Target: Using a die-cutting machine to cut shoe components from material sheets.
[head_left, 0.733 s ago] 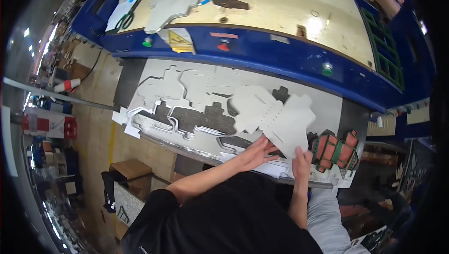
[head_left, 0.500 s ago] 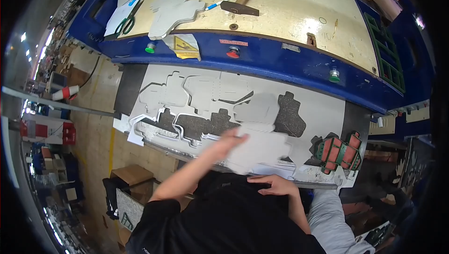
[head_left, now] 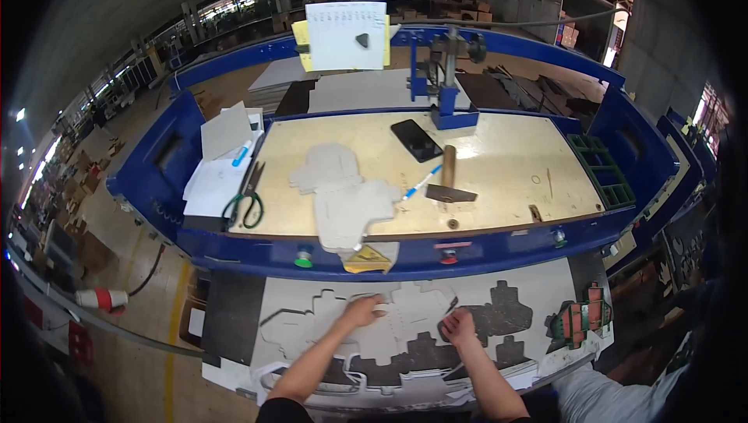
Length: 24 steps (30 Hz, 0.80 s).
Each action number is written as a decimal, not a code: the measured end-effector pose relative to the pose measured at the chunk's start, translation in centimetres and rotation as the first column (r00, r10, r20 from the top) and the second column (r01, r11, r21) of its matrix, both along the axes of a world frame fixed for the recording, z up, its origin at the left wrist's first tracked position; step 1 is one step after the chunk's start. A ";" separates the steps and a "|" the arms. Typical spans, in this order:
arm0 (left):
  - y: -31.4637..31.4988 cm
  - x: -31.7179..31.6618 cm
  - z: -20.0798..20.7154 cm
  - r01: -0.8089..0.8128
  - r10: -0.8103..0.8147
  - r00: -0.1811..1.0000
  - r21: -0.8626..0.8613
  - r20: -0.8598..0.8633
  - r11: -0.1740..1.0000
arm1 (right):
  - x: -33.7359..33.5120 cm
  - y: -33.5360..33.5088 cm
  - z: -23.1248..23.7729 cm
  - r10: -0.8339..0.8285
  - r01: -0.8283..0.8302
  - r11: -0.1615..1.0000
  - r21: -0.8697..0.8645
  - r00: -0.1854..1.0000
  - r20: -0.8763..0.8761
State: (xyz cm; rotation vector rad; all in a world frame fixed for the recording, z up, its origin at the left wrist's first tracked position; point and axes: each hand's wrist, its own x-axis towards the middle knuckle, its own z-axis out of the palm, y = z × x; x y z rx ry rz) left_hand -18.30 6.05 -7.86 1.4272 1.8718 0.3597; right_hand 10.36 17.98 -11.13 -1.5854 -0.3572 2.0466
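My left hand (head_left: 362, 312) and my right hand (head_left: 460, 326) rest on a low table, one at each side of a grey cut piece (head_left: 409, 308) of board. Both hands have their fingers curled on its edges. The piece lies on a large grey sheet (head_left: 312, 329) with dark cut-out holes (head_left: 502, 310) in it. On the beige workbench (head_left: 499, 189) beyond lies a stack of similar grey cut pieces (head_left: 343, 197).
The bench holds a wooden mallet (head_left: 448, 178), a black phone (head_left: 417, 140), a blue pen (head_left: 421, 183), green scissors (head_left: 245, 206) and white papers (head_left: 210, 185). A green and red metal frame (head_left: 580, 322) sits right of the sheet. A traffic cone (head_left: 101, 298) lies on the floor at left.
My head has lifted, so the bench is seen from the front. Both hands moved from the sheet's right part to its middle, now gripping a cut piece from both sides.
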 end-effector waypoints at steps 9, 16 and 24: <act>2.8 -2.3 -1.4 0.021 0.067 0.990 0.611 -0.121 0.791 | -5.1 2.4 1.3 0.007 -0.020 0.999 0.046 0.964 0.265; 4.5 -4.4 0.3 -0.002 -0.045 0.979 0.230 0.200 0.973 | -4.6 2.0 0.3 0.145 -0.154 0.978 0.141 0.987 0.070; 3.9 -0.6 -0.3 0.067 -0.009 0.972 0.242 -0.233 0.968 | 0.4 1.3 -2.6 0.321 -0.268 0.946 0.181 0.704 -0.634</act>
